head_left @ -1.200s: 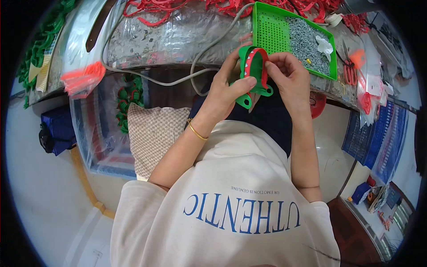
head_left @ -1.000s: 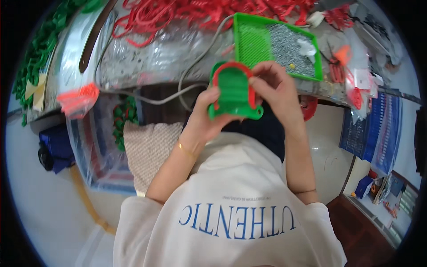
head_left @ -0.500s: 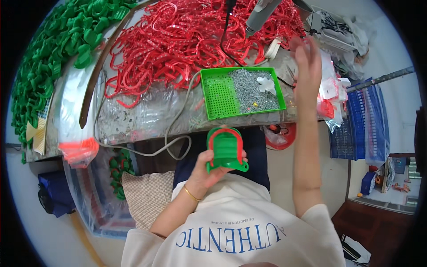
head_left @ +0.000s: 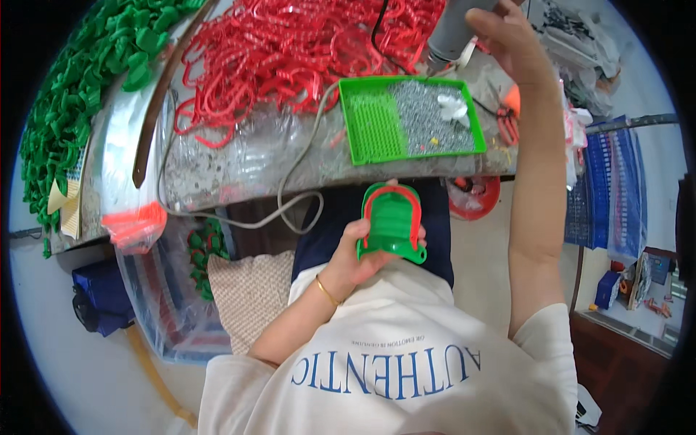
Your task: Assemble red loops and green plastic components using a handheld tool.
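Observation:
My left hand (head_left: 357, 259) holds a green plastic piece with a red U-shaped clip fitted round it (head_left: 392, 222), just below the table edge and above my lap. My right hand (head_left: 505, 38) is raised far over the table and grips a grey power tool (head_left: 455, 29) hanging by a black cable. Below that tool lies a green tray (head_left: 371, 123) with a pile of small silver screws in its right half.
A heap of red clips (head_left: 290, 51) covers the middle of the table, and green plastic parts (head_left: 87, 80) are piled at the left. A grey cable (head_left: 290, 196) loops over the table edge. A clear bag of green parts (head_left: 206, 250) sits by my left knee; blue crates (head_left: 616, 196) stand at the right.
Both hands were on the green piece before; my right hand let go, rose up over the table and closed on the hanging tool. My left hand lowered the piece toward my lap.

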